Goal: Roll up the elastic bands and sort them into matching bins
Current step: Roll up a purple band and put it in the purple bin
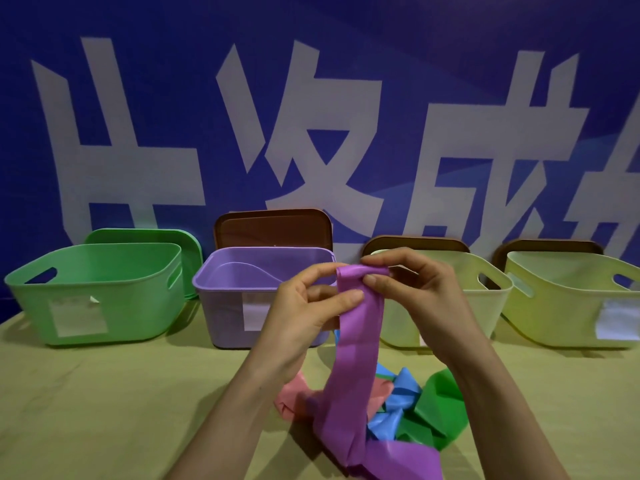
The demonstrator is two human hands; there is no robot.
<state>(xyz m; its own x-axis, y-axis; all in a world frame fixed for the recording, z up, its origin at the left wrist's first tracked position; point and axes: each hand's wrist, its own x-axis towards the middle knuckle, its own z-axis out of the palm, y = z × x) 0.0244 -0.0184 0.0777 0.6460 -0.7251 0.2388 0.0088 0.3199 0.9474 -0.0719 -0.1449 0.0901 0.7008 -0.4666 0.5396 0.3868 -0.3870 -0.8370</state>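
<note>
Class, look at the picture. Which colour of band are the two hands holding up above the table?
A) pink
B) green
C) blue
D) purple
D: the left hand and the right hand pinch the top end of the purple band, while the blue band, green band and pink band lie on the table.

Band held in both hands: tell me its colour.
The band is purple, seen plainly in the head view.
</note>
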